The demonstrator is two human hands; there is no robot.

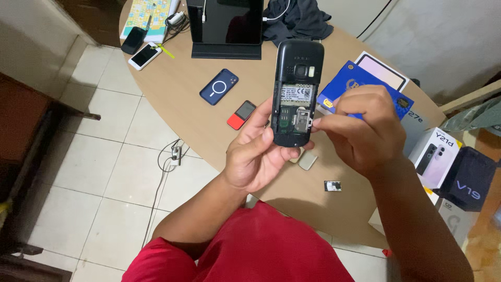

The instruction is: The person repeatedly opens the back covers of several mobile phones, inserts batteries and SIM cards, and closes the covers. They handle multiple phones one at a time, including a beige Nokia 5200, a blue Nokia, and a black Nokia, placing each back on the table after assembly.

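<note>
My left hand (257, 151) holds a small black mobile phone (297, 68) upright above the table, its back cover off and the battery bay showing a white label and metal card slots. My right hand (360, 125) is pinched at the phone's lower right side, fingertips on the metal card holder. Whether something small sits between those fingertips is hidden. Below the hands, a grey flat piece (308, 160) lies on the round wooden table (188, 115), and a tiny dark card (332, 186) lies near the table's front edge.
On the table lie a blue phone (218, 86), a red and black small phone (241, 115), a tablet on a stand (225, 26), two more phones (140, 48), a dark cloth (300, 18) and several phone boxes (443, 156) at right. A cable (169, 162) trails on the tiled floor.
</note>
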